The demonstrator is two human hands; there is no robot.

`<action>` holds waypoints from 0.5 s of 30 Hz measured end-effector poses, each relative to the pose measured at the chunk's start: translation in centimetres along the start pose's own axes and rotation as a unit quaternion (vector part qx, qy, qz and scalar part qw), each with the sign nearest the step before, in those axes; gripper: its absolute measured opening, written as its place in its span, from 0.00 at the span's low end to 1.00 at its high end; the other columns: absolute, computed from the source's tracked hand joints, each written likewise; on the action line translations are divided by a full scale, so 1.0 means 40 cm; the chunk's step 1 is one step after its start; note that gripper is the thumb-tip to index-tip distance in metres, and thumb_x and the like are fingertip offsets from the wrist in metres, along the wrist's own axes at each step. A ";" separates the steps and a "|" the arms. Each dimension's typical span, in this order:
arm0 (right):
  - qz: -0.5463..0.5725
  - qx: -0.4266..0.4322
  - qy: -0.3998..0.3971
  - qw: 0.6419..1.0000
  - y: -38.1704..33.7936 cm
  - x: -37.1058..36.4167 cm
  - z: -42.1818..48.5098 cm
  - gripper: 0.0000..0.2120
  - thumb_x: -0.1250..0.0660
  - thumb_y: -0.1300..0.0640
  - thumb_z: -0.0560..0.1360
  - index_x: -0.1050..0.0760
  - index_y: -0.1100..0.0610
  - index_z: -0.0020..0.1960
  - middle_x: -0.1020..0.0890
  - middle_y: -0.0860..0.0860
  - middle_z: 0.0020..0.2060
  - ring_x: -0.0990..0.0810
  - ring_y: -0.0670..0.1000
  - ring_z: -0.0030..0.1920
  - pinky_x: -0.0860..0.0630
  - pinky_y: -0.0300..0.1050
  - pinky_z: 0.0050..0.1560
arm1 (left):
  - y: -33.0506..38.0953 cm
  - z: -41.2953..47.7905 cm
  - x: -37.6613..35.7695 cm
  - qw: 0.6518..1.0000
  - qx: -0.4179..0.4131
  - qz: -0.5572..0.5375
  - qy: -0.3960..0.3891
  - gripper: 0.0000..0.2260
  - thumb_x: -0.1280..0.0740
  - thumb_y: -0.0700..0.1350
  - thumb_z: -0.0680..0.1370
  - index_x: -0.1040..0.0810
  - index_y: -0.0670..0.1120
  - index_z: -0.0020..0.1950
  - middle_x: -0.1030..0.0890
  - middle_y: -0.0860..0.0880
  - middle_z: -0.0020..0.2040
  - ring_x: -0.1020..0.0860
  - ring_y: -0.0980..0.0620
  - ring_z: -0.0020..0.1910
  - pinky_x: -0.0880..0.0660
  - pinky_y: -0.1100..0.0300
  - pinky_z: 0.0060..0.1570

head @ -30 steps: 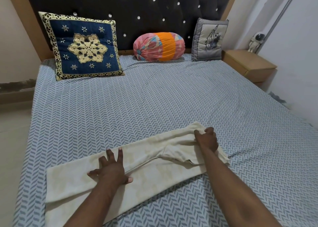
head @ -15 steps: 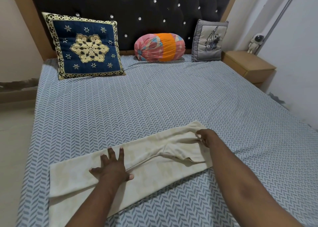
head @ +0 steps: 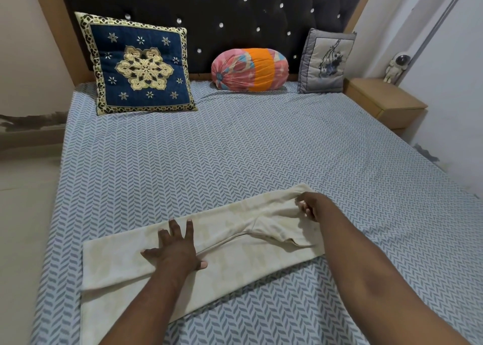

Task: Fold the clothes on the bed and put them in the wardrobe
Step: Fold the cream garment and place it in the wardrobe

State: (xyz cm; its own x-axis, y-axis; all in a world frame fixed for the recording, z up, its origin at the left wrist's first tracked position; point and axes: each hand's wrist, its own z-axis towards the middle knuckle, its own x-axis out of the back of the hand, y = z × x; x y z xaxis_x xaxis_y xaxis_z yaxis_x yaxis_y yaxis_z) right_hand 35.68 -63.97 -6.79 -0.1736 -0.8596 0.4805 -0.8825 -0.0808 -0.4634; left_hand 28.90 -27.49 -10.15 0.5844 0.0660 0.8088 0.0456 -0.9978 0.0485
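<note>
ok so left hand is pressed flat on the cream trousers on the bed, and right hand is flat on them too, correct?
Not quite. The left hand does lie flat on the cream trousers on the bed, but the right hand is not flat: its fingers are curled, gripping the trousers' far end. The head view shows it.

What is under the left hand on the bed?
The left hand lies flat, fingers spread, on a cream garment folded lengthwise, which rests on the patterned bed sheet. The sheet beneath the garment and the cloth under the palm are covered.
</note>
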 end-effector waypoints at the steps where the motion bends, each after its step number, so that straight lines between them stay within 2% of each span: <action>1: -0.040 0.005 0.004 0.999 0.000 -0.007 -0.002 0.18 0.39 0.58 0.79 0.32 0.57 0.31 0.33 0.48 0.16 0.38 0.44 0.17 0.41 0.31 0.19 | -0.001 0.000 0.000 1.000 0.000 -0.002 0.000 0.55 0.31 0.69 0.67 0.69 0.57 0.77 0.68 0.46 0.78 0.58 0.40 0.77 0.42 0.25 0.64; 4: -0.041 0.016 0.007 0.999 -0.006 -0.017 0.007 0.16 0.40 0.61 0.78 0.32 0.58 0.32 0.33 0.49 0.16 0.38 0.44 0.16 0.41 0.31 0.18 | -0.002 0.004 -0.004 1.000 -0.002 -0.007 -0.001 0.55 0.30 0.69 0.67 0.69 0.57 0.77 0.68 0.46 0.78 0.59 0.40 0.77 0.42 0.25 0.64; 6: 0.038 0.004 0.010 0.999 -0.009 -0.018 0.019 0.15 0.43 0.62 0.78 0.29 0.58 0.33 0.32 0.48 0.16 0.41 0.43 0.14 0.42 0.29 0.17 | -0.003 0.001 -0.003 1.000 -0.002 -0.008 -0.003 0.55 0.30 0.69 0.68 0.69 0.57 0.77 0.68 0.45 0.78 0.59 0.39 0.77 0.43 0.25 0.64; 9: 0.160 -0.024 -0.025 0.987 0.005 -0.022 0.023 0.16 0.42 0.61 0.79 0.27 0.58 0.33 0.30 0.47 0.17 0.40 0.41 0.13 0.42 0.29 0.15 | -0.001 -0.003 0.002 1.000 -0.002 -0.006 -0.009 0.55 0.31 0.68 0.68 0.69 0.56 0.77 0.68 0.45 0.78 0.59 0.39 0.77 0.43 0.25 0.64; 12: 0.192 -0.030 -0.036 0.980 0.016 -0.021 0.022 0.18 0.41 0.59 0.79 0.27 0.57 0.31 0.30 0.46 0.17 0.40 0.41 0.13 0.42 0.29 0.15 | 0.001 0.001 0.003 1.000 -0.002 -0.006 -0.014 0.55 0.30 0.68 0.68 0.70 0.56 0.76 0.69 0.45 0.77 0.60 0.39 0.77 0.43 0.25 0.64; 15: 0.257 -0.013 -0.033 0.966 0.000 -0.012 0.033 0.15 0.43 0.59 0.79 0.26 0.59 0.35 0.27 0.46 0.18 0.40 0.41 0.13 0.43 0.29 0.15 | -0.002 0.004 0.000 1.000 -0.002 -0.007 -0.015 0.56 0.30 0.69 0.68 0.70 0.56 0.76 0.69 0.45 0.77 0.60 0.39 0.77 0.43 0.25 0.63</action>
State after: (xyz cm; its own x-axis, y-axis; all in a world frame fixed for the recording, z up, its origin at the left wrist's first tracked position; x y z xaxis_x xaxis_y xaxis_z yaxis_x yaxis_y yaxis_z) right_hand 36.32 -64.20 -8.01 -0.5651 -0.8125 0.1433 -0.6978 0.3780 -0.6084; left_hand 29.00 -27.39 -10.25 0.6075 0.0804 0.7902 0.0507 -0.9968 0.0624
